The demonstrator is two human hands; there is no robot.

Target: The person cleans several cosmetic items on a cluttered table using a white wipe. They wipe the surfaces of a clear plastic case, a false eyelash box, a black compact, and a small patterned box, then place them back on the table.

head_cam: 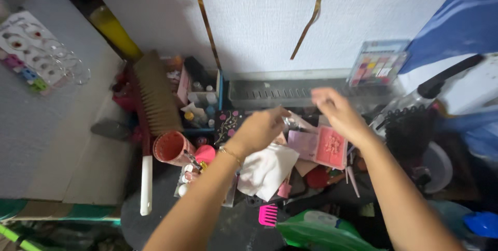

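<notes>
head view, looking down on a cluttered surface against a white wall. the left hand is curled shut, holding a white cloth that hangs below the palm, and its fingertips pinch a small shiny object too blurred to identify. the right hand is raised just beside it, fingers bent and blurred by motion; whether it grips anything cannot be told. a thin gold bracelet circles the left wrist. beneath the hands lie a pink embossed case and a pale purple card, touching each other. to the left stand a red perforated cup and a long brush with a white handle. a pink comb lies near the lower edge, a grey slotted tray sits along the wall, and a palette of coloured squares leans at its right end.
</notes>
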